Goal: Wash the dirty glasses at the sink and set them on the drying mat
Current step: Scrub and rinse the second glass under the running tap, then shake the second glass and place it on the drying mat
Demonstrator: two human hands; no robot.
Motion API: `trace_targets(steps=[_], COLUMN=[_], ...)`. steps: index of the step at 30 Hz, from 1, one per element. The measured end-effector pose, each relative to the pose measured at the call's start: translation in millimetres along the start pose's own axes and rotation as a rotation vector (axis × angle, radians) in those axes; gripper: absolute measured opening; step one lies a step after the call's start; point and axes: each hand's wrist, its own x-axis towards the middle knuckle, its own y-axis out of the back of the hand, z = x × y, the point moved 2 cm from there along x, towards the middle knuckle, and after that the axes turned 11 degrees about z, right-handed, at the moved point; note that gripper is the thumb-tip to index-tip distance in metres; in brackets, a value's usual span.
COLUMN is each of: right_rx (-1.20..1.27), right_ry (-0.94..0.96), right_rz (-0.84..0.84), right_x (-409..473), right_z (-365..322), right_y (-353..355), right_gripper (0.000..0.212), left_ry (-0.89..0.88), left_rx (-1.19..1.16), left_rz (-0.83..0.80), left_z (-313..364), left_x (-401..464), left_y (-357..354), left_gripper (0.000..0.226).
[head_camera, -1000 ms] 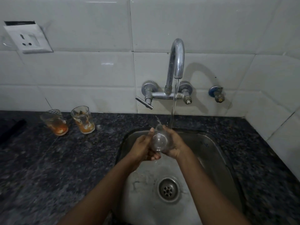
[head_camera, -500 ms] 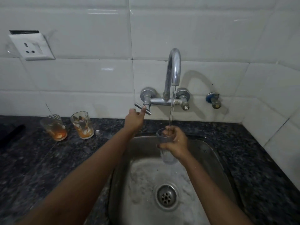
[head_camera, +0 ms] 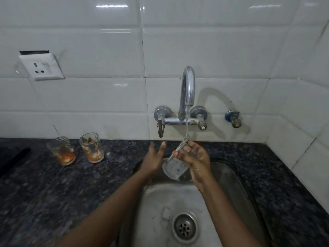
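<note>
Currently the right hand (head_camera: 194,157) grips the clear glass (head_camera: 175,166) tilted over the sink (head_camera: 236,184), rim up under the thin stream from the tap (head_camera: 187,90), presumably to rinse inside. Beside it, the left hand (head_camera: 153,157) hovers with fingers spread, holding nothing. Two stained glasses (head_camera: 76,148) wait on the tabletop (head_camera: 44,184).

Two bare forearms, no sleeves, left hand (head_camera: 153,162) dry-looking, right hand (head_camera: 196,158) wet and glistening
</note>
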Motion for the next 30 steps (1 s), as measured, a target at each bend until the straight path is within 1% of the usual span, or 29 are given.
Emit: trace_targets(steps=[1, 2, 3, 4, 5, 6, 7, 8, 9, 10, 11, 13, 14, 17, 18, 19, 21, 22, 23, 25, 27, 28, 30], right_rx=[0.056, 0.107, 0.173, 0.257, 0.36, 0.449, 0.497, 0.437, 0.324, 0.245, 0.198, 0.172, 0.171, 0.11, 0.122, 0.143, 0.144, 0.123, 0.103, -0.018, -0.287, -0.473, -0.817], right_ry=[-0.031, -0.089, -0.154, -0.242, -0.327, -0.409, -0.491, -0.567, -0.642, -0.7, -0.751, -0.853, -0.881, -0.915, -0.941, -0.964, -0.935, -0.895, -0.857, -0.78, -0.655, -0.566, -0.378], right_rz=[-0.025, -0.072, -0.133, -0.173, -0.158, -0.071, 0.033, 0.12, 0.147, 0.13, 0.115, 0.089, 0.069, 0.025, 0.046, 0.071, 0.065, 0.036, -0.033, -0.222, -0.4, -0.466, -0.535], right_x=[-5.6, -10.3, -15.8, -21.3, -24.7, -25.1, -23.9, -23.6, -26.6, -30.7, -35.6, -40.5, -41.2, -35.8, -33.1, -30.6, -26.0, -24.9, -24.6, -29.0, -39.7, -45.4, -53.6], right_z=[2.6, 7.0, 10.7, 14.7, 21.1, 30.0, 41.4, 54.1, 62.2, 67.6, 71.5, 76.6, 78.6, 84.5, 83.1, 79.3, 64.3, 52.9, 41.1, 15.0, -8.9, -20.1, -39.3], right_y=[-2.0, -3.0, -2.9, -0.4, 3.2, 8.4, 13.9, 16.9, 13.9, 9.1, 4.1, -1.7, -0.6, 13.2, 19.3, 24.2, 28.4, 26.5, 21.6, 3.6, -19.4, -30.3, -43.4], right_gripper=[0.064, 0.065, 0.067, 0.069, 0.068, 0.06, 0.05, 0.049, 0.05, 0.045, 0.038, 0.028, 0.026, 0.035, 0.038, 0.035, 0.02, 0.018, 0.021, 0.034, 0.034, 0.03, 0.026], left_ry=[0.219, 0.36, 0.403, 0.395, 0.334, 0.224, 0.074, -0.088, -0.232, -0.32, -0.35, -0.31, -0.248, -0.003, 0.054, 0.089, 0.098, 0.079, 0.058, 0.022, -0.023, -0.043, -0.071], left_rx=[-0.291, -0.509, -0.659, -0.734, -0.689, -0.532, -0.327, -0.124, 0.055, 0.185, 0.253, 0.261, 0.218, 0.023, -0.021, -0.056, -0.055, 0.011, 0.123, 0.336, 0.424, 0.44, 0.464], left_rz=[-0.257, -0.39, -0.399, -0.351, -0.263, -0.145, -0.015, 0.096, 0.165, 0.199, 0.218, 0.268, 0.289, 0.305, 0.303, 0.307, 0.353, 0.387, 0.403, 0.345, 0.228, 0.181, 0.12], left_z=[-12.6, -19.4, -23.5, -24.8, -23.7, -18.9, -14.7, -11.1, -7.7, -5.6, -4.7, -7.0, -11.4, -28.9, -34.7, -40.1, -47.3, -50.7, -53.9, -55.6, -54.4, -52.7, -45.5], left_x=[-19.6, -34.4, -41.9, -45.9, -48.9, -52.2, -54.6, -55.9, -57.5, -59.7, -62.4, -65.8, -66.4, -65.8, -65.9, -66.6, -70.6, -72.2, -72.4, -72.3, -72.5, -73.5, -77.5], left_y=[-5.8, -7.1, -6.5, -4.5, -0.2, 6.1, 13.0, 19.5, 24.6, 27.8, 30.2, 37.7, 42.5, 59.8, 64.7, 68.6, 72.6, 73.0, 71.3, 60.9, 43.2, 34.6, 22.8], left_gripper=[0.079, 0.076, 0.067, 0.057, 0.049, 0.043, 0.037, 0.034, 0.035, 0.037, 0.039, 0.044, 0.047, 0.062, 0.067, 0.069, 0.066, 0.062, 0.058, 0.053, 0.057, 0.065, 0.082])
